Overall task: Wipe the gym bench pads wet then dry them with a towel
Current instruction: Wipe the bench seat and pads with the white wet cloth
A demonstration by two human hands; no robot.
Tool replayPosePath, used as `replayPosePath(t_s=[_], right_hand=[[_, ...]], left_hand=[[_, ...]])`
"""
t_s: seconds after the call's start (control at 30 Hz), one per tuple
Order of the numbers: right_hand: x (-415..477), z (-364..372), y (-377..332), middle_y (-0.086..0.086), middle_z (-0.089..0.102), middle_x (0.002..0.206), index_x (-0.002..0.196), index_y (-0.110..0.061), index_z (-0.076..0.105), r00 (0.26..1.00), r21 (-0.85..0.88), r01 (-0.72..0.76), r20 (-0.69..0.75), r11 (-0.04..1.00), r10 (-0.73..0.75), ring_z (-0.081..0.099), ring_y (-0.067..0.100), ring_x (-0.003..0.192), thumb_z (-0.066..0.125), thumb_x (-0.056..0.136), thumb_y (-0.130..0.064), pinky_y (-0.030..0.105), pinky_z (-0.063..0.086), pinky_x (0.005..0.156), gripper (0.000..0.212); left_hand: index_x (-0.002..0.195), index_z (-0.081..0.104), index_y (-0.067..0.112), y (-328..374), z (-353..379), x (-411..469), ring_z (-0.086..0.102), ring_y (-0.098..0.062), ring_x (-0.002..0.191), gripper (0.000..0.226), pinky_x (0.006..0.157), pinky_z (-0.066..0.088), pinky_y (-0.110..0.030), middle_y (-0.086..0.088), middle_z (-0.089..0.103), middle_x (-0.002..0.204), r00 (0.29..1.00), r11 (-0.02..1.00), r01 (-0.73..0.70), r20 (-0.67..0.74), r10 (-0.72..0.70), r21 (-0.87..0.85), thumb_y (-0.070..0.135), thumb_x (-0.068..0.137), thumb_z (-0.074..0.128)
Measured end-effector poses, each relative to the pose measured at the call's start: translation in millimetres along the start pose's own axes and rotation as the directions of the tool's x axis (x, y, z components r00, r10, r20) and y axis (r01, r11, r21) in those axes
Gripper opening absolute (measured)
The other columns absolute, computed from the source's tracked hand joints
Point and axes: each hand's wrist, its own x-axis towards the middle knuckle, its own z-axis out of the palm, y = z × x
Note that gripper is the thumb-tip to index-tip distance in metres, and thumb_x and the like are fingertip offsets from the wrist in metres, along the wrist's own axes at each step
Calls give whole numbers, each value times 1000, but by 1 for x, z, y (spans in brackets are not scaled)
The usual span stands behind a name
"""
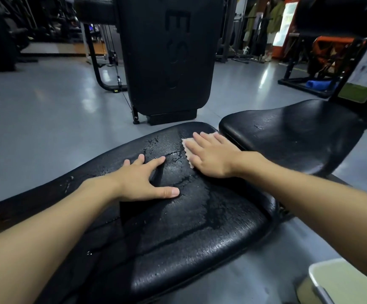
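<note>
Right grip: my right hand lies flat, fingers extended, pressing the pale cloth at frame centre.
Left grip: my left hand spread, holding nothing, on the wet bench.
Edges: cloth near the pad's far end, beside the seat pad.

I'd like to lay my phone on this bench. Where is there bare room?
Free: the near end of the long pad, between the left hand and its front edge, though wet, and the seat pad, beaded with droplets. Crowded: the far end, where the right hand presses a pink cloth flat.
</note>
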Motion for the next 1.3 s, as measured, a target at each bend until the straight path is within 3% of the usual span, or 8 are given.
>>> replayPosePath(t_s=[0.2,0.3,0.47,0.6,0.73,0.8,0.9,1.3], right_hand=[[-122,9,-8,3,13,165,155,-30,13,996,-66,51,-70,997,-55,8,22,152,-4,92,-53,39,0,122,70],[-158,16,-10,6,27,162,155,-25,27,995,-66,52,-86,996,-58,21,25,150,7,99,-50,39,4,118,65],[-184,12,-13,-9,-15,164,155,-41,-3,998,63,28,-50,998,-25,-20,9,149,-9,90,-62,39,-13,120,69],[-174,17,-18,-1,12,166,156,-38,16,996,-2,29,-90,1000,-29,2,19,153,-18,90,-61,39,-2,119,78],[-134,10,-18,-3,-3,167,155,-41,0,1000,-25,29,3,999,-29,-8,17,152,-39,67,-69,41,-6,121,101],[-104,6,-16,-2,-5,167,156,-40,-1,1000,-17,10,14,1000,-9,-10,16,152,-20,84,-67,42,-7,121,78],[-47,5,-13,1,-6,167,157,-37,1,998,-3,-41,45,999,41,-10,18,152,10,103,-50,46,-6,122,56],[119,-17,-9,4,7,166,158,-32,13,980,5,-166,113,986,165,3,25,153,12,103,-46,51,5,121,57]], left_hand=[[148,1,57,0,1,-5,-8,-42,148,131,119,8,-58,-7,-5,165,1000,1000,-11,-17,11,-18,105,32,40],[149,1,55,1,0,-6,-6,-42,149,133,119,9,-57,-8,-3,165,1000,1000,-8,-14,8,-7,105,32,39],[153,13,40,-2,-7,-11,24,-28,147,130,117,27,-45,-10,23,160,991,993,-118,-65,118,12,102,42,40],[154,14,37,-15,-17,-19,24,-30,146,125,117,27,-46,-11,20,160,988,994,-106,-108,109,37,99,50,45],[155,8,39,-24,-12,-19,12,-33,150,137,121,17,-45,-14,13,162,998,996,-55,-8,55,76,103,39,41],[154,3,42,-25,-6,-17,6,-34,150,144,121,15,-48,-16,8,163,999,997,-35,20,34,73,106,29,36],[154,2,43,-24,0,-16,2,-36,150,132,121,13,-48,-16,4,163,999,997,-39,0,39,66,100,43,41],[151,3,49,-38,10,-2,-1,-32,151,138,118,17,-56,-12,2,164,998,998,-44,-45,46,34,106,31,36]])
